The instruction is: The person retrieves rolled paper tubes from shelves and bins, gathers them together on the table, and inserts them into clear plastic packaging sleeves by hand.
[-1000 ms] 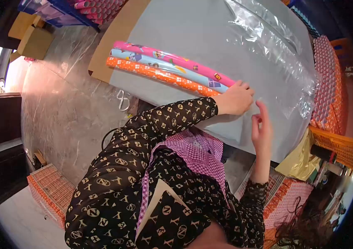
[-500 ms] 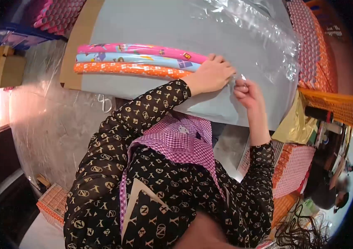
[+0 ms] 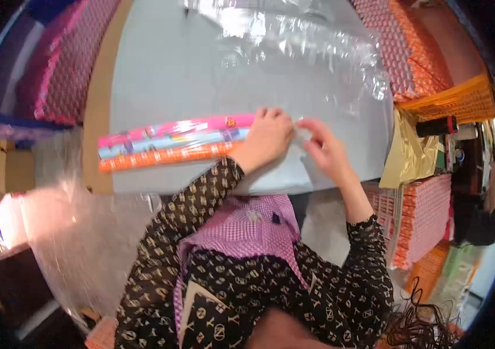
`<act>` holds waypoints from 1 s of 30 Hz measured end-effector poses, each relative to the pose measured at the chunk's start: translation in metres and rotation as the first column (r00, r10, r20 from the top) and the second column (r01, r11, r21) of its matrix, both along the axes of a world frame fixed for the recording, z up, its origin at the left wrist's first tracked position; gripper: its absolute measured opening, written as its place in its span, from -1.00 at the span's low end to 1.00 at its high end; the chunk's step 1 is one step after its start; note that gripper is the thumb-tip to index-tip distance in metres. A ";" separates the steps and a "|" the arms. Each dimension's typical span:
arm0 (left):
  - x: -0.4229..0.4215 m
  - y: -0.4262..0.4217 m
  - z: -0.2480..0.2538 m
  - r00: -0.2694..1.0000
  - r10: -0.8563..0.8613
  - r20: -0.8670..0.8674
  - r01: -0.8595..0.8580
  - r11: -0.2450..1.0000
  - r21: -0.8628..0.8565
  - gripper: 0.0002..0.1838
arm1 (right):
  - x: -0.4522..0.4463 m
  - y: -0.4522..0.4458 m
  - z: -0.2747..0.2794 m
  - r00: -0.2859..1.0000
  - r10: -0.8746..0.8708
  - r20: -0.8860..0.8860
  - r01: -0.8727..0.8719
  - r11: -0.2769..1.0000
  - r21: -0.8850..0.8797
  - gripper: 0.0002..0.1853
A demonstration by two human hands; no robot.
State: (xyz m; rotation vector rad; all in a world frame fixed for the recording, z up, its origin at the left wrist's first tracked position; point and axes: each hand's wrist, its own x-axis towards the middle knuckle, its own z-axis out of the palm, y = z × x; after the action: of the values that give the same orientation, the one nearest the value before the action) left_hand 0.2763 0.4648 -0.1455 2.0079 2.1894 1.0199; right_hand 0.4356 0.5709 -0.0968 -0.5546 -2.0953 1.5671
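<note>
Three rolls of wrapping paper lie side by side on the grey tabletop [image 3: 172, 70]: a pink roll [image 3: 192, 125], a light blue roll [image 3: 172, 140] and an orange roll with white marks [image 3: 172, 156]. Glossy clear film seems to cover them. My left hand [image 3: 267, 138] is closed over their right ends and hides them. Just to its right is my right hand [image 3: 327, 152], its thumb and fingers curved and parted. A faint clear bit, perhaps film, shows by its fingertips.
Crumpled clear plastic film [image 3: 311, 43] spreads over the table's far right. Stacked rolls stand at the left [image 3: 73, 70] and right [image 3: 384, 41]. An orange basket [image 3: 456, 99] and gold sheet [image 3: 401, 148] sit at the right edge. Scissors [image 3: 152, 202] lie below the table's near edge.
The view has shifted, so the table and rolls appear lower. My right hand has gone from a closed pinch to parted fingers. My left hand stays on the roll ends.
</note>
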 end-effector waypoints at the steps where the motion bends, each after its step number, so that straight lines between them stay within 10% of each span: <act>1: 0.001 0.000 -0.001 1.000 -0.005 0.017 0.005 1.000 0.017 -0.82 | -0.004 0.005 -0.003 0.995 0.085 0.050 -0.098 0.872 0.479 -0.55; 2: 0.002 0.000 0.003 1.000 0.004 -0.002 -0.004 1.000 0.002 -0.82 | -0.007 0.009 -0.008 0.984 0.107 0.143 -0.178 0.526 0.832 -0.52; 6: -0.001 0.000 0.001 0.999 -0.029 -0.038 0.027 0.998 -0.057 -0.83 | -0.009 0.018 -0.034 0.983 -0.012 0.185 -0.141 0.601 0.787 -0.71; 8: -0.001 0.000 0.003 0.998 -0.042 -0.051 0.037 0.995 -0.092 -0.83 | -0.011 0.016 -0.034 0.955 -0.014 0.295 -0.071 0.958 0.276 -0.88; 11: -0.002 -0.001 0.002 0.998 -0.060 -0.020 0.057 0.992 -0.113 -0.82 | -0.012 0.014 -0.035 0.938 0.044 0.343 0.040 0.972 -0.233 -0.88; 14: -0.002 -0.001 0.001 0.997 -0.072 -0.013 0.071 0.996 -0.058 -0.82 | -0.013 0.007 -0.029 0.891 0.048 0.451 0.124 0.931 -0.344 -0.85; 21: -0.006 0.005 -0.005 0.999 -0.002 0.041 0.006 0.995 -0.095 -0.74 | -0.014 -0.038 -0.042 0.949 -0.161 0.273 0.091 0.963 0.253 -0.80; 28: -0.031 0.014 -0.016 0.927 -0.148 0.346 0.134 0.989 0.066 -0.59 | -0.016 -0.057 -0.040 0.905 -0.266 0.333 0.094 0.887 0.452 -0.77; 30: -0.047 -0.006 -0.003 0.975 -0.077 0.209 0.065 0.996 0.061 -0.56 | -0.025 -0.049 -0.038 0.895 -0.253 0.368 0.082 0.903 0.421 -0.75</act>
State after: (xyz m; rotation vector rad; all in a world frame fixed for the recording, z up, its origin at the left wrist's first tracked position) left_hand 0.2295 0.4588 -0.1481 1.8836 1.9897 1.2317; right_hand 0.4111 0.5224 -0.1352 -0.9575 -2.5051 0.9375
